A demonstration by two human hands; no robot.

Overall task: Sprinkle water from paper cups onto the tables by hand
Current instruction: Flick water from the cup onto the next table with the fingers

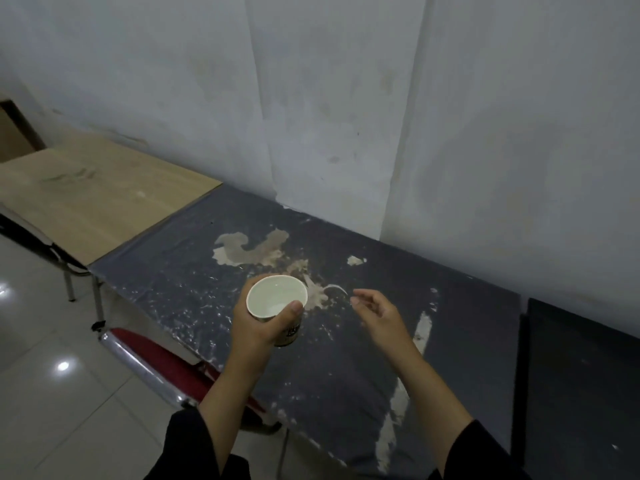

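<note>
My left hand (263, 325) grips a white paper cup (277, 296) upright above the dark, worn table (194, 271), thumb over the near rim. A little water shows at the cup's bottom. My right hand (375, 311) hovers just right of the cup, a little above the tabletop, fingers loosely curled and apart, holding nothing. Worn pale patches and wet-looking marks (252, 251) lie on the surface beyond the cup.
A light wooden table (86, 202) adjoins the dark one on the left. A black table (581, 375) stands at the right. A red-seated chair with a metal frame (159, 358) sits under the near edge. The white wall runs along the back; tiled floor at left.
</note>
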